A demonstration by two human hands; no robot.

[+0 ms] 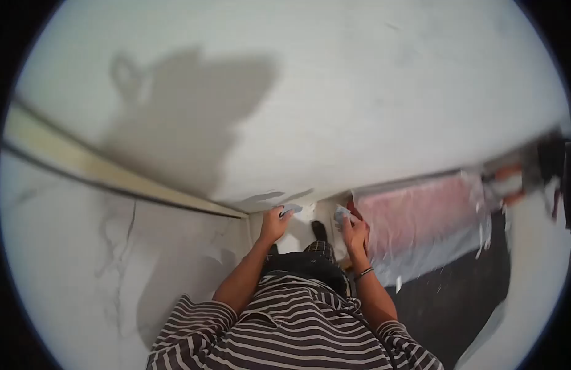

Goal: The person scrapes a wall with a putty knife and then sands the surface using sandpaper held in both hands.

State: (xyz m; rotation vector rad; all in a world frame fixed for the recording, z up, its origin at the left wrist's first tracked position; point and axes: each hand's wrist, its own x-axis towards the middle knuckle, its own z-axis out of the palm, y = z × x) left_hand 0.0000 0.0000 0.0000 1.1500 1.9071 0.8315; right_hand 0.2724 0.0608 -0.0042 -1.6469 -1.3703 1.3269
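My left hand (273, 226) is closed around a small flat grey piece (291, 209), which juts from the fingers toward the middle; its exact kind is too blurred to make out. On the other side, my right hand (355, 234) pinches a crumpled pale blue-grey piece (342, 212) that looks thin, like paper or cloth. Both hands are held out at waist height, apart from each other, close to the white wall (359, 92). A dark band circles the right wrist.
A pinkish block wrapped in clear plastic (421, 213) lies to the right on a dark mat (458, 277). A cream trim strip (131, 179) borders marbled panels (82, 259) at left. Another person (526, 172) is at the far right. My dark-clad foot (320, 230) shows below.
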